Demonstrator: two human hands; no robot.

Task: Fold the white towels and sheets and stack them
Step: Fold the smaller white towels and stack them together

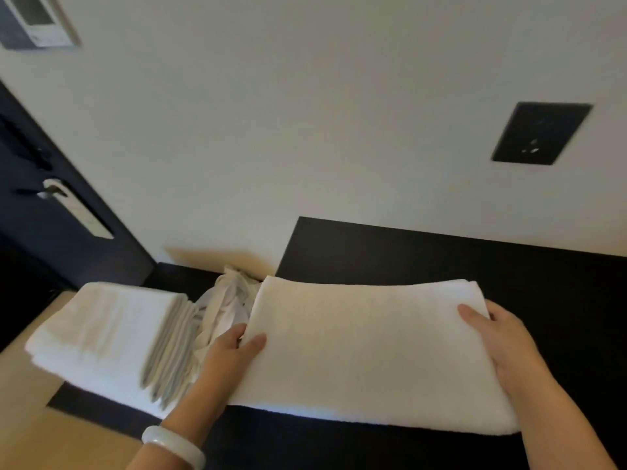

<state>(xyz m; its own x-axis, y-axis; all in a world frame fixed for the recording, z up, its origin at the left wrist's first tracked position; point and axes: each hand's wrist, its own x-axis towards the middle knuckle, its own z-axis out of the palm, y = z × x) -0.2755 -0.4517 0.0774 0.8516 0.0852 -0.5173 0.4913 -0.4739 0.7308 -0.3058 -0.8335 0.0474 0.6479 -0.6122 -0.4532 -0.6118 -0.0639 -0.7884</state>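
A folded white towel (366,347) lies across a dark surface (441,259). My left hand (224,361) grips its left edge, thumb on top and fingers tucked under. At the towel's right edge my right hand (502,344) holds on the same way, thumb over the top. To the left sits a stack of folded white towels (101,337). Between the stack and the towel lies a crumpled white sheet (224,303).
A white wall rises behind the dark surface, with a black wall plate (539,137) at the right. A dark door with a metal handle (54,191) stands at the left. Light wooden floor (40,432) shows at the lower left.
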